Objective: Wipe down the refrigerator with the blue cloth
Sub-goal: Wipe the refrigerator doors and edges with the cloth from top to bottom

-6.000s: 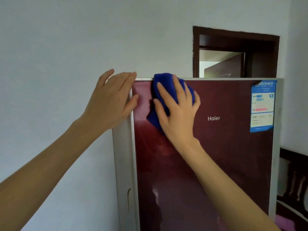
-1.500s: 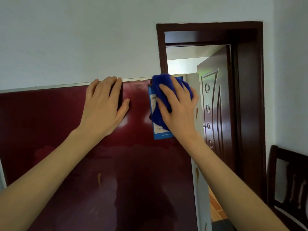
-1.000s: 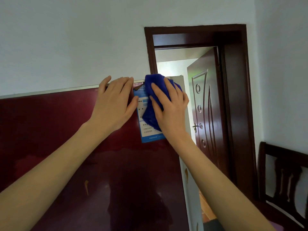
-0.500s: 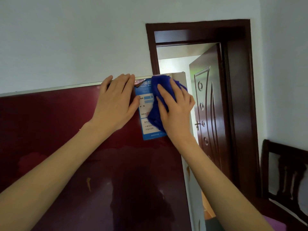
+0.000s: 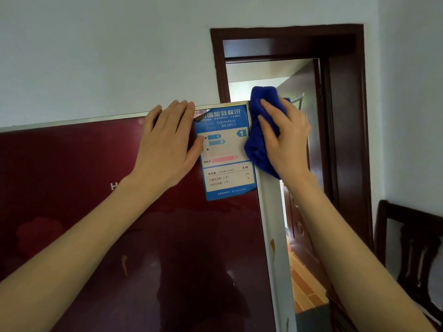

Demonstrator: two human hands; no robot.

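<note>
The refrigerator (image 5: 96, 212) has a glossy dark red door with a silver frame, and its top edge runs across the middle of the view. My right hand (image 5: 287, 144) presses the bunched blue cloth (image 5: 263, 97) against the top right corner, over the silver side strip (image 5: 271, 212). Part of the cloth sticks up above the corner and part hangs below my palm. With fingers straight, my left hand (image 5: 167, 144) rests flat on the door just under the top edge. It lies left of the blue energy label (image 5: 227, 173).
Right of the refrigerator is a dark brown door frame (image 5: 345, 116) with its door open inward and tiled floor beyond. A dark wooden chair (image 5: 412, 248) stands at the far right. White walls lie behind and to the right.
Over six seconds both hands travelled from the door's left corner to its right corner. In the last half second my right hand slid the cloth off the label onto the corner edge.
</note>
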